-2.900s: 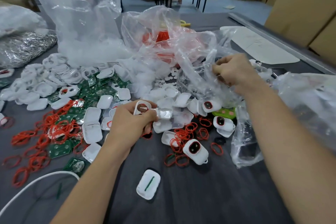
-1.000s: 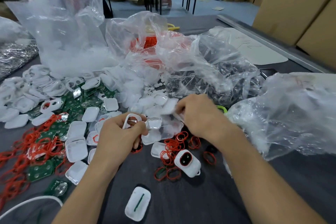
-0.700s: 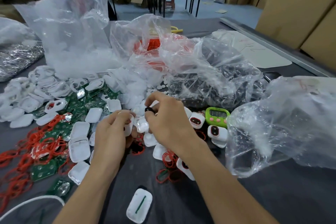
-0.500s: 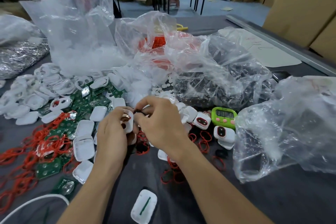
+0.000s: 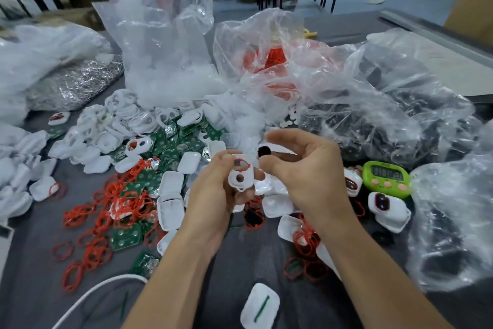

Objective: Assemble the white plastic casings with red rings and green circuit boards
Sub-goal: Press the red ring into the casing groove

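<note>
Your left hand [image 5: 213,200] grips one white casing [image 5: 240,174]. Fingers and thumb are curled round its edges, and its open face is turned toward you. Two openings show in that face: a larger one at the far end and a smaller round one nearer your palm.

Your right hand [image 5: 304,168] pinches a small black round part [image 5: 264,152] between thumb and forefinger, with the other fingers loosely spread above it. The two hands are close together above the grey table [image 5: 240,262]. The black part sits just beside the far right corner of the casing. Whether the two touch cannot be told.

Left of your left hand:
- green circuit boards [image 5: 170,142] in a loose scatter;
- red rings [image 5: 117,195] tangled over some of the boards;
- closed white shells [image 5: 170,211], just beside your left wrist;
- a pile of empty casings [image 5: 120,120], further left and beyond.

Under your right wrist lies a second ring clump [image 5: 306,242].

Right of your right hand stands a green timer [image 5: 385,178]. An assembled unit [image 5: 392,215], with a red-rimmed dark window, lies just nearer you than the timer.

Between your forearms, nearest you, lies a marked shell [image 5: 250,312] with a green streak on it.

Beyond both hands stand clear plastic bags:
- a white-filled bag [image 5: 165,35], far left;
- a red-filled bag [image 5: 266,43], straight ahead;
- a dark-filled bag [image 5: 386,115], beyond your right hand.
</note>
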Demonstrator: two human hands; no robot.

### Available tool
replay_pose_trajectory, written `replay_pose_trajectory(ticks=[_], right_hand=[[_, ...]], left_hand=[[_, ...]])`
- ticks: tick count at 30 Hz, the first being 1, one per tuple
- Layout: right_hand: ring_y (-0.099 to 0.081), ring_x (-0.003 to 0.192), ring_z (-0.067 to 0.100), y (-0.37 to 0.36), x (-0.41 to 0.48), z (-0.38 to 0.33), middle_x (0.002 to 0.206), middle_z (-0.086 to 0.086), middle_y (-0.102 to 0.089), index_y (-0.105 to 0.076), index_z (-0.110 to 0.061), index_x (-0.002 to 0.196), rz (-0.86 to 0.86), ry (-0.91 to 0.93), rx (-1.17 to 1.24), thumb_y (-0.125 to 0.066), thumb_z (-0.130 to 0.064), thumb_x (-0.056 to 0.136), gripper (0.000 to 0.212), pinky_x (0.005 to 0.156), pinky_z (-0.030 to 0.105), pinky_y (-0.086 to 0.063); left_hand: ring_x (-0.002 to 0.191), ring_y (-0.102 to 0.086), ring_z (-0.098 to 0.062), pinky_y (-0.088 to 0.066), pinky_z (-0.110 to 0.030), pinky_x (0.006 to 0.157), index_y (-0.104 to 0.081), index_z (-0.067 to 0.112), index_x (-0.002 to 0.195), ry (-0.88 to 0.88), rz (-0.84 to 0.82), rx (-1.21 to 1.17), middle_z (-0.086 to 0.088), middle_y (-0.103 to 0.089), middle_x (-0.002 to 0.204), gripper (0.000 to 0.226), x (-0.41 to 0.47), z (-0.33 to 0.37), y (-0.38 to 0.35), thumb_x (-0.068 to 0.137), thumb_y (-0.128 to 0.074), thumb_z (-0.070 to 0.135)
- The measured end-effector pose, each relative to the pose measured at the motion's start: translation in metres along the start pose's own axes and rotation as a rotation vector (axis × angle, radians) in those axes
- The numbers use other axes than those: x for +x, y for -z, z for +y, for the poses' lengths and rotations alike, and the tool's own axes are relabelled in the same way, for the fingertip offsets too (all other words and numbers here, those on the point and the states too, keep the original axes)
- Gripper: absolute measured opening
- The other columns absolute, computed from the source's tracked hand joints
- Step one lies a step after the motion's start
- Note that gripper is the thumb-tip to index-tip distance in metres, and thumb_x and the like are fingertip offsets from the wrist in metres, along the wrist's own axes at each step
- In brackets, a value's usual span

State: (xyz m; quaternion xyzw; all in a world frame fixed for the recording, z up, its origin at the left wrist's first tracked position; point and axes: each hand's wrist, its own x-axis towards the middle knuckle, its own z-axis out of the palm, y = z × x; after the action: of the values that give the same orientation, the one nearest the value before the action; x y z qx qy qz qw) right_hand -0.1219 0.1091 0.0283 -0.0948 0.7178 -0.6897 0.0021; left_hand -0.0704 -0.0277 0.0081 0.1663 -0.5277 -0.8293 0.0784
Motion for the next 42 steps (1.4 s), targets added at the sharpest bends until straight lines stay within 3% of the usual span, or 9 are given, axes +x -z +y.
replay_pose_trajectory(ticks=[4, 8, 15, 24, 32, 37, 38, 40, 42], right_hand=[[-0.076, 0.07, 0.014, 0.004, 0.001, -0.001, 0.073, -0.003, -0.078, -0.079, -0.02, 0.074, -0.024, 0.022, -0.06, -0.087, -0.002, 0.071, 0.02, 0.067, 0.025, -0.06], [-0.073, 0.07, 0.005, 0.004, 0.0, -0.002, 0.073, -0.012, -0.077, -0.082, -0.027, 0.076, -0.062, 0.081, -0.181, -0.083, -0.005, 0.079, 0.023, 0.067, 0.017, -0.055], [-0.07, 0.079, 0.001, 0.001, -0.004, 0.002, 0.08, -0.018, -0.075, -0.083, -0.034, 0.084, -0.065, 0.194, -0.37, -0.082, -0.008, 0.083, 0.026, 0.07, 0.013, -0.052], [-0.07, 0.077, 0.01, -0.003, -0.009, 0.005, 0.084, -0.01, -0.077, -0.083, -0.025, 0.087, 0.078, 0.424, -0.574, -0.083, -0.012, 0.082, 0.014, 0.074, 0.035, -0.059], [-0.062, 0.068, 0.003, 0.0, -0.007, 0.004, 0.066, -0.017, -0.066, -0.076, -0.031, 0.077, 0.179, 0.256, -0.437, -0.092, -0.028, 0.073, 0.018, 0.063, 0.007, -0.043], [-0.07, 0.068, 0.0, 0.004, -0.006, 0.003, 0.071, -0.021, -0.073, -0.08, -0.03, 0.082, -0.007, 0.216, -0.412, -0.084, -0.024, 0.083, 0.007, 0.062, 0.013, -0.051], [-0.07, 0.065, 0.002, 0.004, -0.006, 0.003, 0.07, -0.019, -0.073, -0.081, -0.028, 0.083, -0.019, 0.208, -0.367, -0.083, -0.021, 0.084, 0.007, 0.061, 0.013, -0.051], [-0.072, 0.061, 0.01, 0.006, -0.004, 0.003, 0.069, -0.008, -0.076, -0.082, -0.02, 0.086, -0.06, 0.151, -0.176, -0.081, -0.011, 0.086, 0.009, 0.06, 0.019, -0.055], [-0.075, 0.065, 0.023, 0.008, -0.003, 0.002, 0.072, 0.004, -0.078, -0.082, -0.012, 0.088, -0.088, 0.096, 0.025, -0.078, 0.0, 0.086, 0.012, 0.062, 0.026, -0.059]], left_hand=[[0.061, -0.061, -0.017, -0.047, -0.024, 0.049, -0.067, 0.011, 0.096, -0.02, -0.029, 0.07, -0.012, -0.071, 0.083, 0.022, 0.0, -0.003, -0.001, 0.101, -0.055, 0.029], [0.054, -0.065, -0.016, -0.046, -0.019, 0.045, -0.075, 0.02, 0.09, -0.027, 0.009, 0.155, -0.008, -0.075, 0.082, 0.026, -0.002, -0.001, -0.003, 0.105, -0.055, 0.026], [0.081, -0.078, -0.031, -0.061, -0.028, 0.062, -0.082, 0.025, 0.101, -0.014, -0.057, 0.165, -0.008, -0.077, 0.089, 0.032, -0.002, -0.001, -0.002, 0.102, -0.054, 0.009], [0.078, -0.076, -0.019, -0.061, -0.027, 0.069, -0.082, 0.022, 0.106, -0.066, -0.091, 0.205, -0.012, -0.076, 0.09, 0.033, -0.003, -0.006, -0.004, 0.096, -0.057, 0.003], [0.076, -0.074, -0.015, -0.06, -0.026, 0.067, -0.083, 0.024, 0.099, -0.192, -0.093, 0.232, -0.01, -0.079, 0.082, 0.042, -0.006, -0.004, -0.003, 0.089, -0.056, -0.006], [0.072, -0.061, -0.021, -0.06, -0.054, 0.07, -0.081, 0.041, 0.1, -0.341, -0.037, 0.404, -0.025, -0.072, 0.077, 0.042, -0.008, -0.006, -0.003, 0.08, -0.058, 0.011], [0.069, -0.059, -0.017, -0.06, -0.052, 0.068, -0.08, 0.046, 0.101, -0.397, -0.002, 0.459, -0.021, -0.07, 0.072, 0.04, -0.009, -0.009, -0.003, 0.081, -0.061, 0.016], [0.057, -0.051, -0.003, -0.052, -0.027, 0.053, -0.073, 0.06, 0.105, -0.546, 0.099, 0.597, 0.008, -0.061, 0.057, 0.037, -0.012, -0.014, -0.004, 0.085, -0.067, 0.03], [0.064, -0.063, 0.009, -0.049, -0.011, 0.06, -0.065, 0.066, 0.113, -0.664, 0.228, 0.676, 0.031, -0.066, 0.069, 0.035, -0.017, -0.016, -0.009, 0.084, -0.069, 0.046]])
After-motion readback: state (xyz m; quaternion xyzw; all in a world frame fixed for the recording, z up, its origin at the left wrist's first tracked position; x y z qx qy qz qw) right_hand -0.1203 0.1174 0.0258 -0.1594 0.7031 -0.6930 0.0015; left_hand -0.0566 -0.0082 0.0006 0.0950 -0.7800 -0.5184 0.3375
